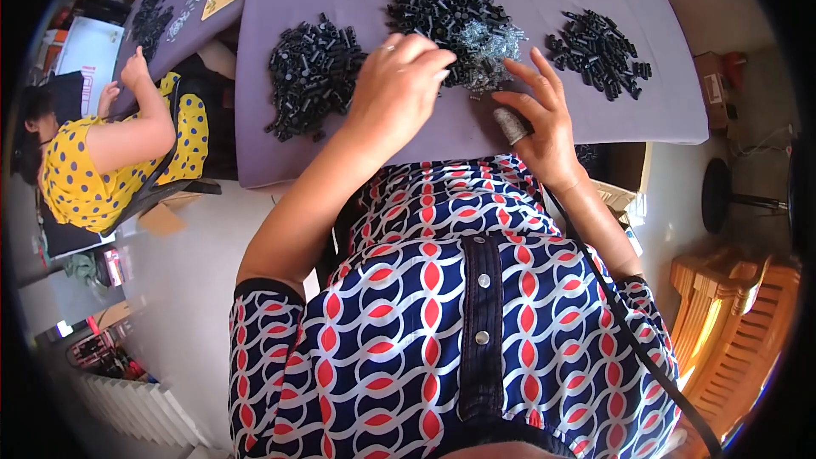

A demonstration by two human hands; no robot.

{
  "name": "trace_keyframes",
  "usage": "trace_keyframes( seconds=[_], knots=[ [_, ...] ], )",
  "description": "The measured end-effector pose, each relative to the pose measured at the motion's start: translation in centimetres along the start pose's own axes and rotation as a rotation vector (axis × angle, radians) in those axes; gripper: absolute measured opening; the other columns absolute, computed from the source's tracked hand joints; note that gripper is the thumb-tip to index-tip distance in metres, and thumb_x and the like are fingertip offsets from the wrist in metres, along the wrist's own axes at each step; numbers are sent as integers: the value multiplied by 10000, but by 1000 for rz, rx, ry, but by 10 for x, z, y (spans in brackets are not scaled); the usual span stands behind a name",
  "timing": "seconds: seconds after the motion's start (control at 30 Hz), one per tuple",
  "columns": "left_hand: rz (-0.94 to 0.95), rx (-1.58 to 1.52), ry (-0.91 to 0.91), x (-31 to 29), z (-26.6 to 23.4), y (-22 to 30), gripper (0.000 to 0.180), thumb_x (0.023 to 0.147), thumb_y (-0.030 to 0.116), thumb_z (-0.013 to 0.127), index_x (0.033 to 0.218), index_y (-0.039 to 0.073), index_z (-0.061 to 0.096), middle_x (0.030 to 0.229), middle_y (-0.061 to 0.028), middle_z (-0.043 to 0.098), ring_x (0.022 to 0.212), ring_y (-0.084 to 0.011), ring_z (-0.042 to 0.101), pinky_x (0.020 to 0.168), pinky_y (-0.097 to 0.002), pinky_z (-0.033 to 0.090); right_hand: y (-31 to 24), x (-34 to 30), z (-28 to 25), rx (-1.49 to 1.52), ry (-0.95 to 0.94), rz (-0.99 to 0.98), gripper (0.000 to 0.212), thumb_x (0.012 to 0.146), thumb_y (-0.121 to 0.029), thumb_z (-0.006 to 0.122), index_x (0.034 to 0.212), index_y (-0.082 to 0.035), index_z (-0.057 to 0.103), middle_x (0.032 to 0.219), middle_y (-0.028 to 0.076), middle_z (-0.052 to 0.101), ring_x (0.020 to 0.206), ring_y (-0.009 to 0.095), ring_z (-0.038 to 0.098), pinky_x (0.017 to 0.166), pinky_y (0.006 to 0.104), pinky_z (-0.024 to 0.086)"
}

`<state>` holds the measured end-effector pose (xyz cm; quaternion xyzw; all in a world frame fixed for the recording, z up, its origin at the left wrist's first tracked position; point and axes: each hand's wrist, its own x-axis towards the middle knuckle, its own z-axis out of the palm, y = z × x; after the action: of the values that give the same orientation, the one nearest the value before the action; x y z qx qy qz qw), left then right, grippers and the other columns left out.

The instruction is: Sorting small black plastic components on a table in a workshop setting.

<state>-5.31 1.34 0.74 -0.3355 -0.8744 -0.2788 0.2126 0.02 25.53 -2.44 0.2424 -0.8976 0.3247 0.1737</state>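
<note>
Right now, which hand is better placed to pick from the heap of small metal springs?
The right hand, probably. Its spread fingers lie right at the edge of the silvery spring heap, palm open. The left hand is curled, fingertips closed together, beside the black plastic parts, so it looks occupied.

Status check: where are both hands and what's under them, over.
Left hand curled over silver springs, grip unclear. Right hand open, fingers spread beside them, thumb wrapped. Black parts piles flank both hands on grey table.

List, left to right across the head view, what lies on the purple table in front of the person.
Left heap of small black plastic parts → left hand → tangle of small silvery metal springs → right hand → right heap of small black plastic parts.
</note>
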Motion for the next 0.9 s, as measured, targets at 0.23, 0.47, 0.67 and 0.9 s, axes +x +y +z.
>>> trace_keyframes(
  seconds=[0.23,0.47,0.67,0.9],
  knots=[
    [154,62,-168,34,31,4,185,832,61,729,1017,70,725,980,-45,645,963,-283,602,840,-416,513,6,-4,2,65,137,51,345,716,40,737,1045,-63,734,1423,120,578,1477,436,348,1174,527,363],
    [183,90,-220,42,37,-2,135,833,82,727,966,69,711,980,-46,632,978,-281,592,853,-416,496,9,-4,-1,77,161,72,355,700,53,731,1034,-64,733,1421,118,578,1476,437,347,1171,518,370],
    [121,37,-134,35,33,-2,115,843,88,720,948,53,689,1003,-67,672,993,-303,615,887,-424,505,5,-3,-13,-20,91,39,346,734,7,765,1069,-79,747,1444,129,557,1478,437,340,1169,511,375],
    [-514,-597,-128,-5,-5,16,114,911,5,737,1016,-3,695,921,-4,711,815,-47,637,742,-208,512,-9,8,0,-155,-121,-65,399,788,-87,742,1186,-89,744,1538,143,455,1520,423,264,1206,603,291]
  ],
)
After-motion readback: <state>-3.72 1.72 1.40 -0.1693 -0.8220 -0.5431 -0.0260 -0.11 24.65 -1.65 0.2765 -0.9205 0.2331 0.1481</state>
